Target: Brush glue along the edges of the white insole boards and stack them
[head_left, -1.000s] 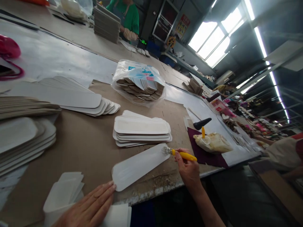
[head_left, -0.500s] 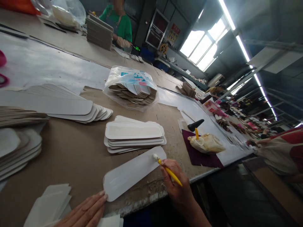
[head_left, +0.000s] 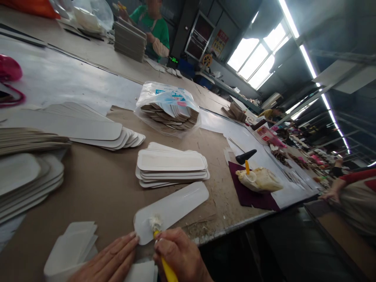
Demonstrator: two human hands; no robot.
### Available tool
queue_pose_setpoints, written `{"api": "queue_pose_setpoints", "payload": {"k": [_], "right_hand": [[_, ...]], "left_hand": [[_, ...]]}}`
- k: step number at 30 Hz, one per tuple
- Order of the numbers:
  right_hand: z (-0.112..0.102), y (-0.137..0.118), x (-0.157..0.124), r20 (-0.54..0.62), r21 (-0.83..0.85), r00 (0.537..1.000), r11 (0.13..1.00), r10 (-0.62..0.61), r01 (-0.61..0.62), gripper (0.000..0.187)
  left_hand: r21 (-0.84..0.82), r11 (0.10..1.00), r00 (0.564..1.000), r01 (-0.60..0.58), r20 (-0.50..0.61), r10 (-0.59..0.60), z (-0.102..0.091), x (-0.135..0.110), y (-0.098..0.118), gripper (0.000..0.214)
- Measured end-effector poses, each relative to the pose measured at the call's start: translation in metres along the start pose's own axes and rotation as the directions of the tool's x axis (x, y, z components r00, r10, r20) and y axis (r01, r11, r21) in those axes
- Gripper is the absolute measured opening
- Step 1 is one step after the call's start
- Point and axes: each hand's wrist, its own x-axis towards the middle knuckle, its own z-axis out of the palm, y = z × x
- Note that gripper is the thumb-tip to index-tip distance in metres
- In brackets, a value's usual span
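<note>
A long white rounded card piece lies near the table's front edge. My right hand is closed round a yellow-handled brush, whose white gluey bristles press on the near end of the piece. My left hand lies flat with fingers stretched out, fingertips touching the piece's near left end. Just beyond it sits a neat stack of similar pieces.
Fanned stacks of card pieces fill the left side, small white sheets lie by my left hand. A plastic bag of pieces sits farther back. A glue bag with a brush rests on a maroon mat. A person in green works at the far end.
My right hand drew the brush along the piece from its far right end to its near left end. My left hand stayed holding the near end.
</note>
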Motion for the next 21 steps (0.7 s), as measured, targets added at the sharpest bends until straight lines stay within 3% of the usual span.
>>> {"api": "queue_pose_setpoints", "payload": {"k": [4,7,10,14,17,21], "right_hand": [[-0.010,0.003,0.003,-0.004,0.127,0.998,0.990,0.058,-0.057,0.019],[-0.023,0.015,0.007,-0.023,0.001,0.996,0.996,0.088,-0.088,0.029],[-0.024,0.017,0.007,-0.006,-0.062,0.996,0.994,0.084,-0.085,0.031],[-0.012,-0.002,0.005,0.031,0.123,0.998,0.990,0.060,-0.064,0.031],[-0.006,-0.013,0.007,0.001,0.251,0.987,0.955,0.161,-0.156,0.030],[-0.005,-0.006,0.007,0.010,0.315,0.944,0.895,0.329,-0.315,0.020]], "left_hand": [[-0.065,0.993,0.994,0.102,-0.043,-0.105,-0.007,0.010,0.006,0.033],[-0.097,0.976,0.981,0.196,0.007,-0.196,-0.014,0.018,0.009,0.034],[-0.085,0.970,0.974,0.226,0.046,-0.223,-0.021,0.023,0.011,0.034],[-0.082,0.974,0.977,0.211,0.040,-0.208,-0.026,0.025,0.010,0.029],[-0.090,0.974,0.977,0.209,0.054,-0.205,-0.025,0.025,0.010,0.029],[-0.094,0.974,0.978,0.205,0.061,-0.200,-0.023,0.022,0.012,0.030]]}}
